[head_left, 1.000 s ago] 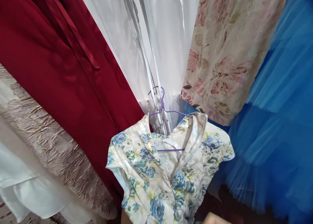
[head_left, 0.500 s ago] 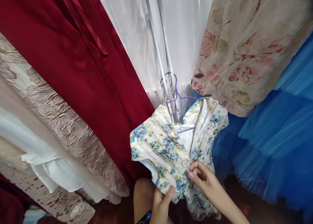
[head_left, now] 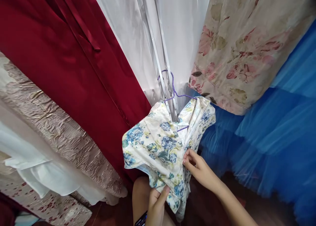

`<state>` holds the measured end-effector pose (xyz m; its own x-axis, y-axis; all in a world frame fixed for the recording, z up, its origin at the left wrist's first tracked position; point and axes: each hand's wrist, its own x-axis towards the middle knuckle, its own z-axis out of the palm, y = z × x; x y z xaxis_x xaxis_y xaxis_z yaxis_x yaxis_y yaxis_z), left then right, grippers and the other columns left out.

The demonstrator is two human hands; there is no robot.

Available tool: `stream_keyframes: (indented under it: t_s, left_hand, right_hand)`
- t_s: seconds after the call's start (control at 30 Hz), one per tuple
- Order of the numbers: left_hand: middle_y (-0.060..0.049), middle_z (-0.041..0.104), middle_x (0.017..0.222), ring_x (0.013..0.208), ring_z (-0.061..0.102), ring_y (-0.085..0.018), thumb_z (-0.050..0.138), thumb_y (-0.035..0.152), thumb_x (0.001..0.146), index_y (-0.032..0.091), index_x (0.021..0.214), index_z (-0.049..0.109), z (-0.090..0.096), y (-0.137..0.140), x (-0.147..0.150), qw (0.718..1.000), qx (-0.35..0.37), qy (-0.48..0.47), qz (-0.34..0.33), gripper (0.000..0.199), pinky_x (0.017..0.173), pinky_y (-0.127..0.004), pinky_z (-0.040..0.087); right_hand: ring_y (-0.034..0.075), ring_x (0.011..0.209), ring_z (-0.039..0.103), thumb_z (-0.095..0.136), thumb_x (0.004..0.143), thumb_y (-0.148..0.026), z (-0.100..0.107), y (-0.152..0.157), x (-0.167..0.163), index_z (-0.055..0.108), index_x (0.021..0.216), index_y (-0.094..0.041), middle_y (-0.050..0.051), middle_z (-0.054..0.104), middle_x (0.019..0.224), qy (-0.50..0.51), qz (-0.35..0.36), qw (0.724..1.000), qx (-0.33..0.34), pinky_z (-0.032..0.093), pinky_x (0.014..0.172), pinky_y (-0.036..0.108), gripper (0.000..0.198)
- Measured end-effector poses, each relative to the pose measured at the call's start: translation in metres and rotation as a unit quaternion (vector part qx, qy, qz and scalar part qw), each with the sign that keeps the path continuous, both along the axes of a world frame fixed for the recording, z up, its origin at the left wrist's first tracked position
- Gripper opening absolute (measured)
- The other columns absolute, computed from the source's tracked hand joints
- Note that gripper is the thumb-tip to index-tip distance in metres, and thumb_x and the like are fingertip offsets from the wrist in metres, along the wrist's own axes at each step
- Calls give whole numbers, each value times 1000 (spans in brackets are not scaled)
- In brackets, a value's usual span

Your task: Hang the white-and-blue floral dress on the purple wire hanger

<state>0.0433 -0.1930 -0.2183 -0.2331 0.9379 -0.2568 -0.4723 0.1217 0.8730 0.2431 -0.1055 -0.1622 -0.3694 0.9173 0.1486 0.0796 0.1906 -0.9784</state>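
Observation:
A white dress (head_left: 158,143) with blue and yellow-green flowers hangs from a purple hanger (head_left: 174,91), its back opening parted at the neck. My left hand (head_left: 158,201) pinches the fabric low on the left side, thumb on top. At the lower end of the opening, my right hand (head_left: 195,163) has thumb and fingertips pressed together on the edge; a zipper pull there, if any, is hidden by the fingers. The hanger's hook sits on a metal stand (head_left: 158,59) of upright bars.
A red satin gown (head_left: 81,64) hangs to the left, beside a pink brocade gown (head_left: 71,124). Behind the stand is white fabric (head_left: 123,28). On the right hang a beige floral dress (head_left: 237,61) and blue tulle (head_left: 266,140). A bare knee (head_left: 140,196) shows below.
My right hand has moved up a little along the opening. The dress is drawn tauter and its right side has swung inward. My left hand keeps its pinch; the view has shifted slightly.

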Motion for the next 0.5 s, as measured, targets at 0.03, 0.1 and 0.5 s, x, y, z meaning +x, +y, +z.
stream_keyframes:
  t_s: [0.03,0.1,0.5]
  left_hand:
    - [-14,75,105,115,64,-37,88,39,63,12,94,78,4,-2,1,1000,-6,1,9,43,101,-46,50]
    - [-14,75,104,114,64,-38,88,40,62,12,93,77,11,-4,5,999,-13,3,35,43,99,-46,50]
    - [-9,73,112,118,64,-29,81,52,70,20,113,70,20,5,-20,992,-31,-5,125,55,103,-40,49]
  right_hand:
    - [15,67,45,52,99,-43,0,0,-1,48,94,-22,-5,48,71,1,-7,1000,1,35,63,28,21]
    - [14,66,44,55,98,-42,-1,0,-1,48,97,-22,-5,48,70,0,-9,1000,4,34,63,27,21]
    - [12,56,38,51,98,-43,2,-11,11,42,72,-21,-5,45,58,79,51,993,-72,30,59,27,35]
